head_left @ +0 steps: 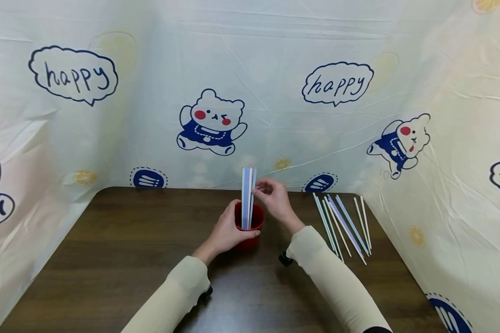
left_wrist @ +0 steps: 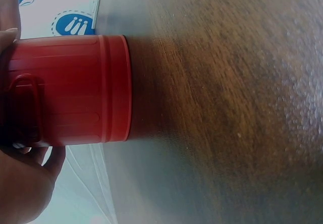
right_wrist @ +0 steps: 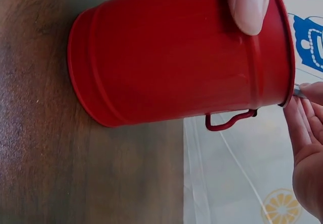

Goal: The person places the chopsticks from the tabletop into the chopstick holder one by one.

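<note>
Bear-printed curtain (head_left: 271,101) behind a brown table (head_left: 250,289)

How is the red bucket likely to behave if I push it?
The red bucket may tip if pushed high up, since the sticks in it rise well above its rim. Its smooth, glossy wall could be slippery under the fingers. The thin rim suggests a stiff shell, probably light for its size.

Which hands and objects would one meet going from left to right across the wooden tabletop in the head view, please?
Bare left hand, red cylindrical metal-looking bucket, bare right hand, loose thin straight pastel and white sticks.
</note>
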Demonstrator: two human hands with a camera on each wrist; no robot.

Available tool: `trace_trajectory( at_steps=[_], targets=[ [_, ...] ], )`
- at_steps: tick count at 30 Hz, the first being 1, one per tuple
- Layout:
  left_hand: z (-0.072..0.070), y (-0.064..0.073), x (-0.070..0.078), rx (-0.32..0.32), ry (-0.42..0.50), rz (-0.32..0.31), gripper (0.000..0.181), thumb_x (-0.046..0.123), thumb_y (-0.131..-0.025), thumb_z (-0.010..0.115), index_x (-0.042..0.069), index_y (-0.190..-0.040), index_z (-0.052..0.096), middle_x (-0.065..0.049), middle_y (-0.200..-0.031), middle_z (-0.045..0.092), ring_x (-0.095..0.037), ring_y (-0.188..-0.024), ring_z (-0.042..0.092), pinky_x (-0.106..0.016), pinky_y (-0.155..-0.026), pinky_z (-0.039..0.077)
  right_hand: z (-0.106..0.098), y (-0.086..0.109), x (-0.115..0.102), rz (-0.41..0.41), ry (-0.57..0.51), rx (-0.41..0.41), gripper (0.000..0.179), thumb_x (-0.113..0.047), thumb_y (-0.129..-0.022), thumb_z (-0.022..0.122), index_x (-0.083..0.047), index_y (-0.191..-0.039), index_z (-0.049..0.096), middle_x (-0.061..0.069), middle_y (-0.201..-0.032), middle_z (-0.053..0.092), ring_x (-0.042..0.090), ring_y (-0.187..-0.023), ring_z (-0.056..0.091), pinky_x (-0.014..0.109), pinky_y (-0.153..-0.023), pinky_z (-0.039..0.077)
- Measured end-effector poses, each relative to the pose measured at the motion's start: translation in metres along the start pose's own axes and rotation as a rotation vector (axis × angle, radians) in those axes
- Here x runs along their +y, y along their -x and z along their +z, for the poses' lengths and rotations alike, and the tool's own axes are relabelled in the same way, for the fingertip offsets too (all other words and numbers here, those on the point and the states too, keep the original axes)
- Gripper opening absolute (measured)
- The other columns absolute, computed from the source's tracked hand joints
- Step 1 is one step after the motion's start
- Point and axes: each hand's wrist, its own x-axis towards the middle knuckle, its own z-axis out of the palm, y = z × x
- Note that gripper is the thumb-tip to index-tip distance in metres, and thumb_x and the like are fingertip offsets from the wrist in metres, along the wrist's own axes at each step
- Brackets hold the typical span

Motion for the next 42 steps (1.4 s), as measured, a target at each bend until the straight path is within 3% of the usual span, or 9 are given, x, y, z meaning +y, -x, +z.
trace_trajectory(
  at_steps=[11,17,22,33,42],
  targets=[
    [-0.003,-0.001,0.003,0.003,0.005,0.001,0.089,0.034,-0.074,0.093,0.022,-0.144,0.039,-0.002,-0.136,0.054,-0.025,-0.121,0.056,-0.054,-0.104,0.05,-0.007,-0.002,0.0,0.028,0.09,0.003,0.02,-0.015,-0.093,0.077,-0.004,-0.11,0.074,0.008,-0.101,0.074,0.02,-0.091,0.071,0.038,-0.086,0.06],
    [-0.003,0.0,0.003,-0.006,0.023,0.006,0.086,0.032,-0.074,0.093,0.022,-0.142,0.04,-0.001,-0.135,0.055,-0.026,-0.121,0.057,-0.055,-0.104,0.05,-0.032,-0.004,0.006,-0.046,0.277,-0.006,0.022,-0.017,-0.097,0.071,-0.004,-0.115,0.071,0.009,-0.106,0.072,0.022,-0.096,0.069,0.04,-0.087,0.06],
    [-0.002,-0.001,0.002,-0.003,0.033,0.007,0.087,0.031,-0.074,0.093,0.022,-0.142,0.041,0.0,-0.136,0.055,-0.027,-0.122,0.056,-0.057,-0.104,0.049,-0.06,-0.008,0.023,-0.072,0.452,-0.002,0.025,-0.013,-0.095,0.071,0.0,-0.117,0.069,0.018,-0.113,0.07,0.031,-0.101,0.068,0.045,-0.089,0.058],
    [0.0,0.0,0.0,0.003,-0.006,-0.009,0.086,0.035,-0.073,0.093,0.026,-0.142,0.041,0.003,-0.135,0.055,-0.019,-0.12,0.056,-0.051,-0.099,0.054,-0.113,0.006,0.071,0.131,0.757,-0.064,0.043,-0.023,-0.097,0.068,0.002,-0.131,0.063,0.022,-0.135,0.058,0.039,-0.12,0.059,0.055,-0.099,0.05],
    [0.0,0.0,0.0,0.003,-0.015,-0.014,0.086,0.034,-0.074,0.093,0.026,-0.141,0.041,0.005,-0.134,0.055,-0.017,-0.12,0.056,-0.049,-0.097,0.055,-0.136,0.023,0.1,0.316,0.802,-0.167,0.052,-0.02,-0.098,0.067,0.008,-0.139,0.054,0.032,-0.148,0.044,0.048,-0.135,0.045,0.06,-0.109,0.041]
  ],
)
